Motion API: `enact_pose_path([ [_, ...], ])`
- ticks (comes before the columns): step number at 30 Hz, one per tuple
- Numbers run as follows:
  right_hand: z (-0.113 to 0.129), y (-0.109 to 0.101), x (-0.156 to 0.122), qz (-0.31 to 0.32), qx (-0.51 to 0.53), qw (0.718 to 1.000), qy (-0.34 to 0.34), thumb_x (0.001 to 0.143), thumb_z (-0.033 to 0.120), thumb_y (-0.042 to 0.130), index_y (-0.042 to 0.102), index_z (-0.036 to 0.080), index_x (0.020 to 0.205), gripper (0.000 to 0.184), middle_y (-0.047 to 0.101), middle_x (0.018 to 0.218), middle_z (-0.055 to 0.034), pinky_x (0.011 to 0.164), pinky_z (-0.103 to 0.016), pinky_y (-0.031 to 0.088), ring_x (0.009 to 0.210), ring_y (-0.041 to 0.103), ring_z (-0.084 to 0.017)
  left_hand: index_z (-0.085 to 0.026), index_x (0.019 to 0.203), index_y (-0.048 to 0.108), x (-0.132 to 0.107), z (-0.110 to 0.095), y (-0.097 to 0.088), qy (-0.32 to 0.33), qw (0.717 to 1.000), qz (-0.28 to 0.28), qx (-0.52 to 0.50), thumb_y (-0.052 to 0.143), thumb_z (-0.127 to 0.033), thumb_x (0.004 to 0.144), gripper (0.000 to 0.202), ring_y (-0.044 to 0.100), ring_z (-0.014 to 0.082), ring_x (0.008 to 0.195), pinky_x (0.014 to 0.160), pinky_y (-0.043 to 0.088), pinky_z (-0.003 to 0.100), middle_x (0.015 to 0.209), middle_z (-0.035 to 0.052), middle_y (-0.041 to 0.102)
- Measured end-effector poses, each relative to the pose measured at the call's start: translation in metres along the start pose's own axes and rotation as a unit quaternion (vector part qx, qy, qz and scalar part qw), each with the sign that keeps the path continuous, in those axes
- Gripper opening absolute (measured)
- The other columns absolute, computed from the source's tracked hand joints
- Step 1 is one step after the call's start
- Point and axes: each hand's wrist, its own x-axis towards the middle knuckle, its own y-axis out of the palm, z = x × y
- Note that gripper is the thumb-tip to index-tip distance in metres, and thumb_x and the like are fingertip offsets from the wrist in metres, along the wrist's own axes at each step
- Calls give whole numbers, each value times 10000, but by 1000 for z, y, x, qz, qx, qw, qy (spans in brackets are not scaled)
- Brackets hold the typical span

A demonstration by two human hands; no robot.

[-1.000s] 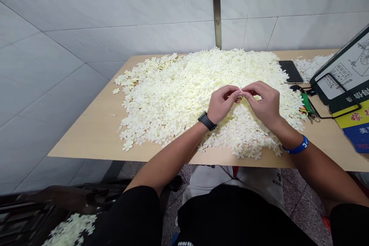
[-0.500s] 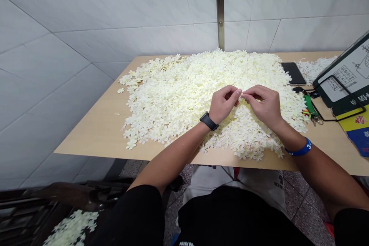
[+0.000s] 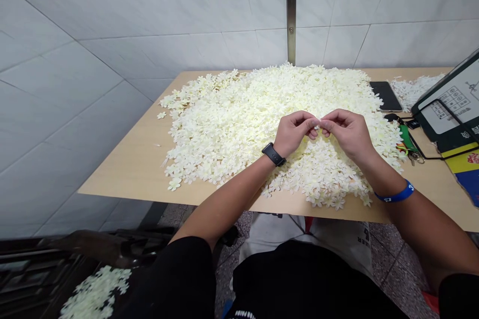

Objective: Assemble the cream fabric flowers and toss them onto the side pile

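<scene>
- Left hand and right hand are raised just above the heap, nearly closed, their fingertips meeting to pinch a small white flower.
- That flower is over a large heap of cream flowers covering much of the table.
- A phone lies beside the heap, near a bunch of keys.

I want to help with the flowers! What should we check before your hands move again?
Left hand and right hand close together: ok, fingertips meet.
Pale piece between the fingertips: cannot tell what it is, fingers hide most of it.
Flower heap on the wooden tabletop: ok.
Loose flowers below the table, lower left: not ok, off the tabletop.
Black phone beside the heap: ok, uncovered.
</scene>
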Motion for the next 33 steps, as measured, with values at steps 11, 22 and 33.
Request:
enact_pose_path([
  [11, -9, -8, 10, 35, 154, 983, 97, 591, 429, 948, 736, 193, 692, 333, 657, 596, 1, 568, -266, 507, 568, 583, -116, -148, 859, 716, 2, 1, -4, -8, 997, 59, -58, 845, -576, 729, 466, 706, 85, 612, 655, 640, 232, 699, 1, 722],
  [22, -6, -4, 7, 11, 107, 993, 53, 635, 410, 930, 772, 198, 738, 283, 694, 630, -3, 619, -292, 538, 598, 627, -133, -140, 855, 689, -1, -1, -1, 39, 998, 36, 20, 779, -570, 807, 442, 664, 78, 608, 640, 614, 236, 698, 12, 692],
  [33, -2, -5, 6, 21, 141, 986, 86, 594, 390, 941, 771, 197, 680, 271, 685, 612, -10, 613, -275, 532, 590, 614, -123, -154, 836, 635, -3, -5, -2, 70, 994, 48, 65, 740, -517, 862, 379, 631, 68, 602, 611, 557, 211, 684, -6, 648],
])
